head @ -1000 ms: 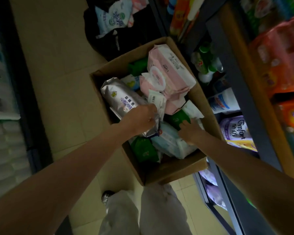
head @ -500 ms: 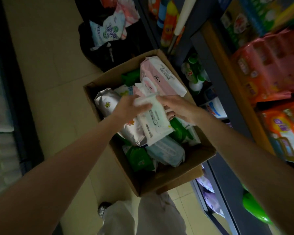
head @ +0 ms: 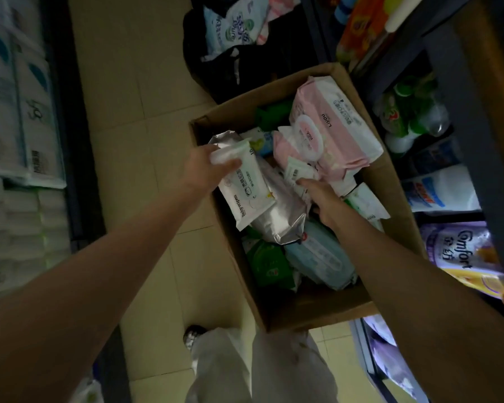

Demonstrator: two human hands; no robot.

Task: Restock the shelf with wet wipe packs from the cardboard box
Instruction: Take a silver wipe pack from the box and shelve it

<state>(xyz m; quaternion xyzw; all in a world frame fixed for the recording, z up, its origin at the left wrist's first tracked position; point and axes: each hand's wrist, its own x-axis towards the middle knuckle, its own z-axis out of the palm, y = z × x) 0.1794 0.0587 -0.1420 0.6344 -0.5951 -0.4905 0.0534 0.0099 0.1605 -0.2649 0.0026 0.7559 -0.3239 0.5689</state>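
A person's left hand [head: 205,167] grips a white wipe pack [head: 243,186] by its top end, holding it above the left side of an open cardboard box [head: 300,309] on the tiled floor [head: 128,112]. The right hand [head: 322,199] reaches into the box, its fingers curled on a small white pack [head: 296,173] beside two pink packs [head: 336,132]. Silver, green and blue packs fill the box. The shelf [head: 472,146] at right holds bottles and refill pouches.

Both hands [head: 204,170] [head: 322,199] low — fingers curled
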